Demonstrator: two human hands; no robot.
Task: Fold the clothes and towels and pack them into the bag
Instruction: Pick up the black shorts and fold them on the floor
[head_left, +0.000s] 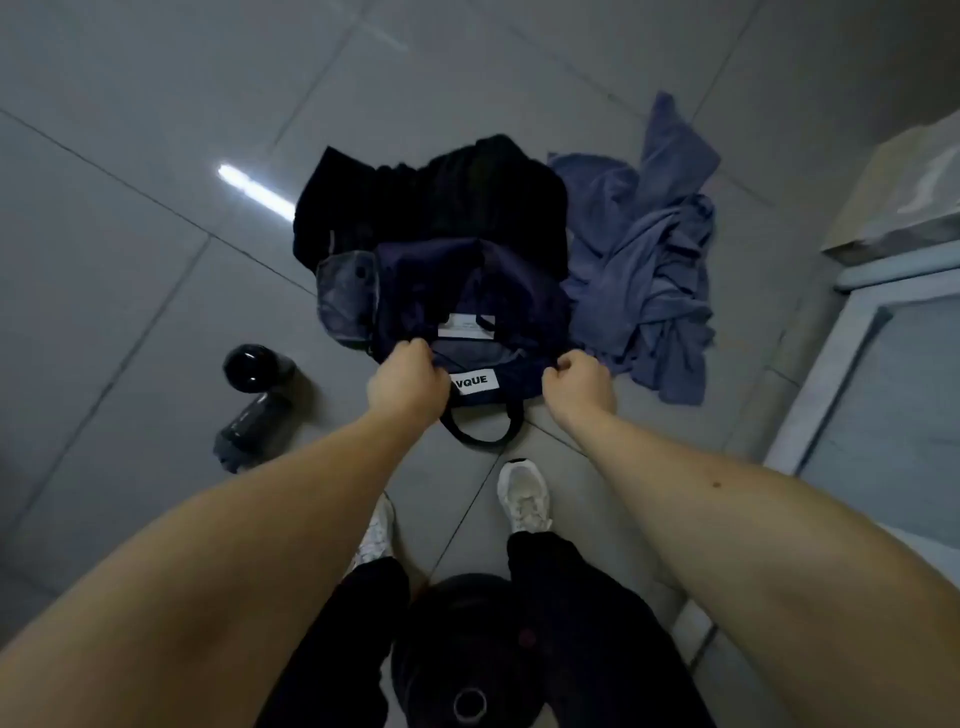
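Dark navy fabric bag (483, 291) with a white label lies on the grey tiled floor (130, 270) just ahead of me, its mouth facing me. My left grip (408, 384) and right grip (576, 387) each pinch its near rim, fingers curled on the cloth. A crumpled black garment (431, 197) touches its far side; a rumpled blue towel (639, 270) lies just beside it on the right

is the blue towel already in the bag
No, the blue towel lies crumpled on the floor beside the bag, to its right.
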